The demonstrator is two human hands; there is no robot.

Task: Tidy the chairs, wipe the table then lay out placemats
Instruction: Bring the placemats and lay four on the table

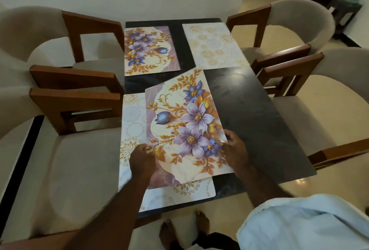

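Now, down from the head camera: both hands are on a purple-and-gold floral placemat [185, 122] at the near end of a black glossy stone table [249, 110]. The left hand [141, 160] has its fingers curled in, pinching the mat's near-left edge. The right hand [234, 151] pinches the near-right corner, thumb on top. The mat sits skewed, its far corner swung toward the table's middle. Its left part overlaps a pale placemat with gold medallions [131, 122] that lies square at the near-left place. Whether the floral mat is lifted clear of that one, I can't tell.

At the far end, a second floral placemat [149, 50] lies flat on the left and a second pale medallion placemat [213, 48] on the right, apart from each other. Beige upholstered chairs with brown wooden arms [75, 98] stand two to a side, close against the table. Bare feet [201, 221] show below the near edge, beside a light blue garment [309, 223].
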